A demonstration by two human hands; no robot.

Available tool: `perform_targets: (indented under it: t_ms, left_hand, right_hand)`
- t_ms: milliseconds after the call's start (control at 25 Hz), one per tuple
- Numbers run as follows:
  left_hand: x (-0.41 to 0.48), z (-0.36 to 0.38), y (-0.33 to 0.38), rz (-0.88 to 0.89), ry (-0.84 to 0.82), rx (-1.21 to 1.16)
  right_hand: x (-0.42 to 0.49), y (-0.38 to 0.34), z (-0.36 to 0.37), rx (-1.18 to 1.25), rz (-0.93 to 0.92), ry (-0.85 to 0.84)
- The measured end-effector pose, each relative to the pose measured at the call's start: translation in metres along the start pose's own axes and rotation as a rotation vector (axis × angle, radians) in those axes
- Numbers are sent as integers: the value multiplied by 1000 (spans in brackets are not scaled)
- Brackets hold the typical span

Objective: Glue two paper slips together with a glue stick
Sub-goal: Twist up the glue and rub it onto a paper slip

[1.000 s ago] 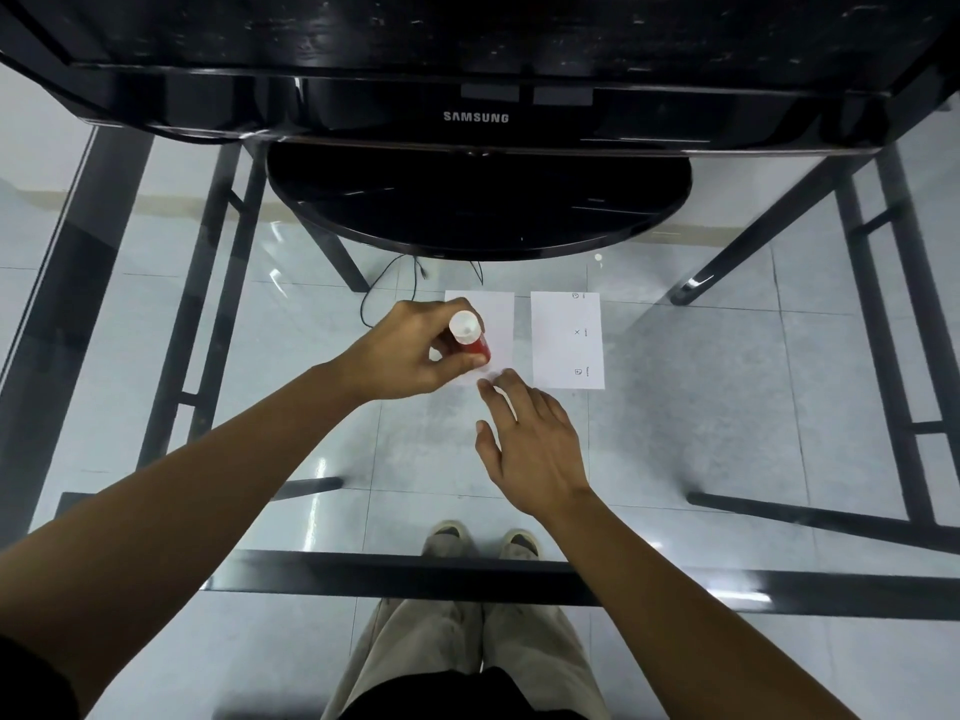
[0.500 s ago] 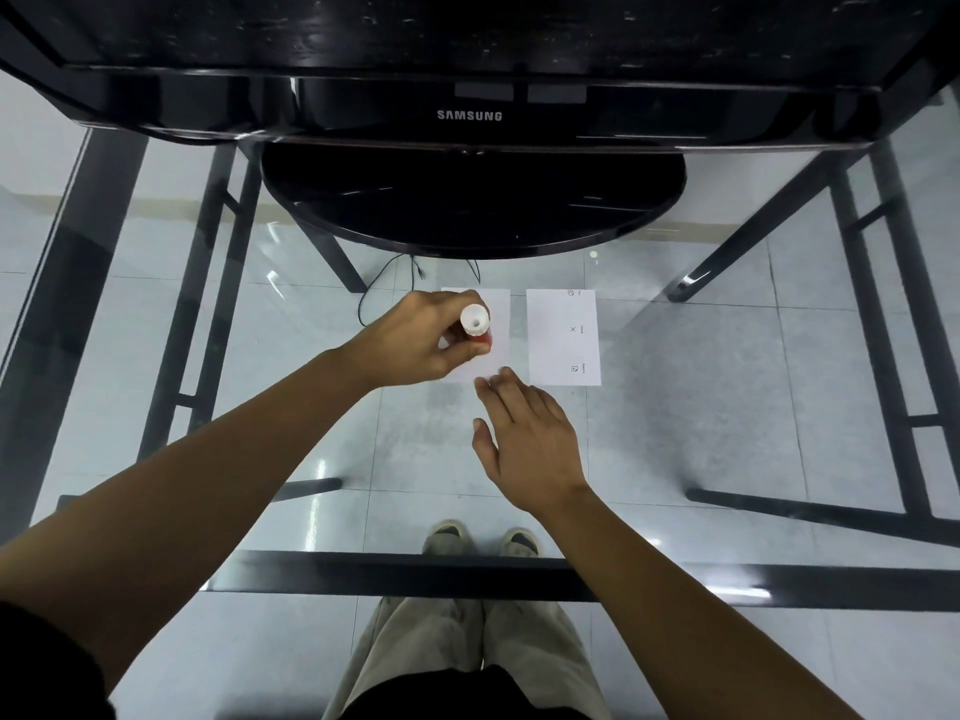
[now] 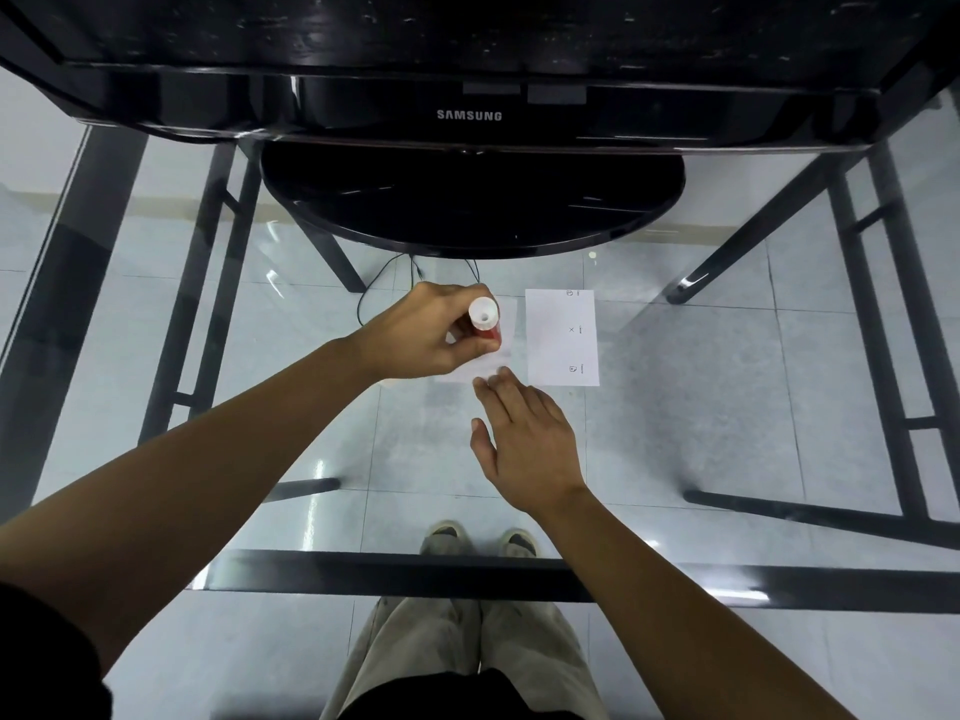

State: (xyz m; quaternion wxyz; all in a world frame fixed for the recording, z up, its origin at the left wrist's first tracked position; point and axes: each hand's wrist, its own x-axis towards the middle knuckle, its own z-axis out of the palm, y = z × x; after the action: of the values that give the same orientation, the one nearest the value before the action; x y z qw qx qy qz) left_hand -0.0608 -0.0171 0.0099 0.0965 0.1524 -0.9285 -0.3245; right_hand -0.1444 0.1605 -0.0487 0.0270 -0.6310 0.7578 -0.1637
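Two white paper slips lie side by side on a glass table. My left hand (image 3: 426, 337) grips a red glue stick (image 3: 485, 322) with a white end, held upright with its lower end down on the left slip (image 3: 506, 335). Most of that slip is hidden under the hand. My right hand (image 3: 524, 433) lies flat with fingers apart, its fingertips pressing the near edge of the left slip. The right slip (image 3: 561, 337) has small printed marks along its right side and is untouched.
A black Samsung monitor (image 3: 467, 116) on a round black base (image 3: 472, 200) stands just behind the slips. The glass table (image 3: 727, 407) has a dark front rail (image 3: 467, 574). Black frame legs, floor tiles and my shoes show through it.
The glue stick and my left hand have slid away from me along the left slip, towards the monitor. My right hand has stayed pressed on the slip's near edge.
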Motion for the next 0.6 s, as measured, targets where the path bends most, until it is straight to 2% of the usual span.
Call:
perform_targets:
  t_ms: [160, 280, 360, 480, 600]
  left_hand:
    - [3, -1, 1, 6, -39, 18]
    - [14, -13, -7, -57, 64, 79]
    - [15, -19, -6, -64, 122, 20]
    - [4, -12, 6, 1, 8, -78]
    - [-6, 1, 9, 5, -74, -66]
  right_hand:
    - [0, 0, -1, 5, -2, -1]
    - [1, 0, -1, 0, -9, -1]
    - [1, 0, -2, -1, -11, -6]
    - [1, 0, -2, 6, -4, -11]
    - [1, -1, -3, 10, 3, -16]
